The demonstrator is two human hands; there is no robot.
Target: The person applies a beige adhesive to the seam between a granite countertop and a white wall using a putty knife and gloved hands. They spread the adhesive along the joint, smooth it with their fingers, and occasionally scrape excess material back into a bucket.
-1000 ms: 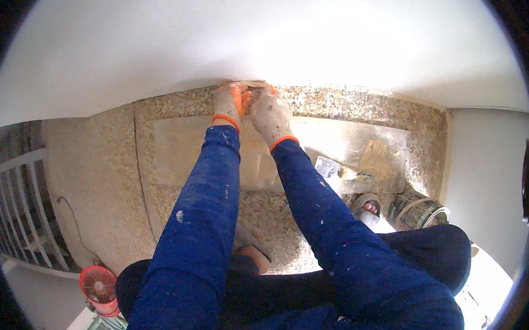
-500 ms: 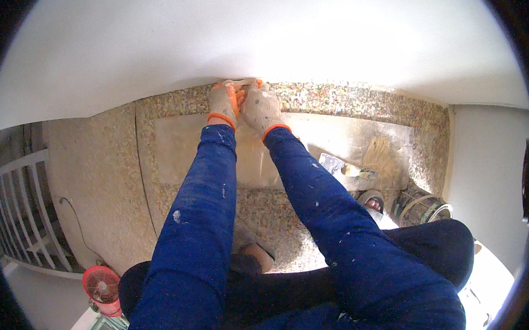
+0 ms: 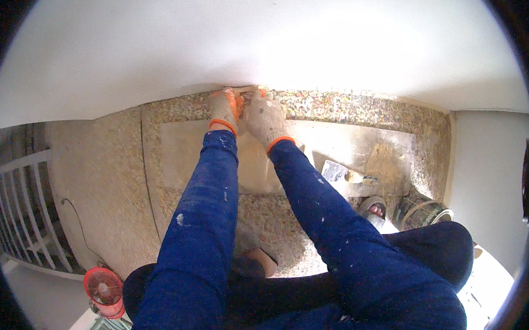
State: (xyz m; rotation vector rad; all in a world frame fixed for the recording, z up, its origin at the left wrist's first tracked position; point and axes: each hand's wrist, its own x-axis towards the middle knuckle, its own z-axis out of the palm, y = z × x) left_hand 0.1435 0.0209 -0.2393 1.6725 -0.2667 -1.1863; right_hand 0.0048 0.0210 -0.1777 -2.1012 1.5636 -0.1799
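My left hand (image 3: 224, 108) and my right hand (image 3: 265, 119) are side by side at the foot of the white wall (image 3: 163, 48). Both wear beige knit gloves with orange palms and cuffs. A thin pale beige strip (image 3: 244, 88), perhaps tape, spans the short gap between them along the wall's lower edge. The fingers of both hands are curled in around it, partly hidden by the gloves. Under my wrists lies a flat dusty sheet (image 3: 188, 144) on the speckled floor. On its right part rests a putty knife (image 3: 335, 171) with a wide blade and a pale handle.
A stained bucket (image 3: 419, 210) is tipped beside my right foot (image 3: 373, 210). At the lower left stands a pink-red fan (image 3: 104, 291) with a dark cord (image 3: 82, 225). White railing (image 3: 29, 214) borders the left side; a grey-white side wall (image 3: 488, 175) closes off the right.
The view has shifted slightly, so floor and wall edge appear a little lower. Both hands keep nearly the same place at the wall's foot, still on the strip.
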